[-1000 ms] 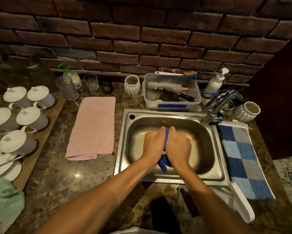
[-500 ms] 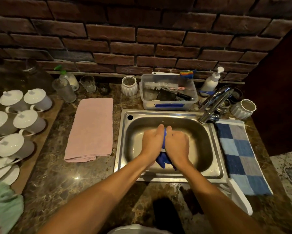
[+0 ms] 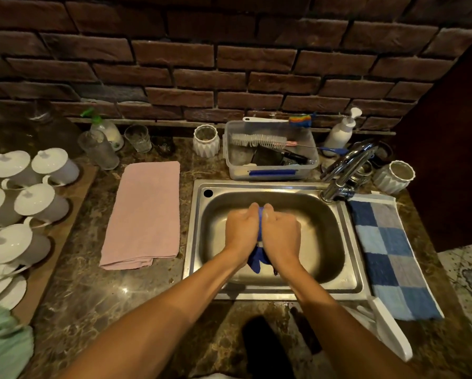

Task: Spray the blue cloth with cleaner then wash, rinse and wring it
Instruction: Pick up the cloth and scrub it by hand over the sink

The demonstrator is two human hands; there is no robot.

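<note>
Over the steel sink (image 3: pixel 349 285) both my fists press together around the blue cloth (image 3: pixel 255 262). My left hand (image 3: pixel 241 232) and my right hand (image 3: pixel 279 233) are each shut on it, knuckles up. Only a thin blue strip shows between the thumbs, and a bunched tail hangs below the wrists; the rest is hidden in my palms. The spray bottle (image 3: pixel 107 131) with a green trigger stands at the back left by the wall. The tap (image 3: pixel 344 168) sits at the sink's right rear corner; no water stream is visible.
A pink towel (image 3: pixel 144 214) lies left of the sink and a blue checked towel (image 3: pixel 387 255) on its right. Behind the sink stand a plastic tub of brushes (image 3: pixel 270 170), a white pump bottle (image 3: pixel 340 131) and ribbed white pots. Lidded white cups (image 3: pixel 38 203) fill a board at far left.
My two fists stay pressed together on the cloth over the sink, with only slight shifts in the grip. The hanging tail looks a little shorter and tighter.
</note>
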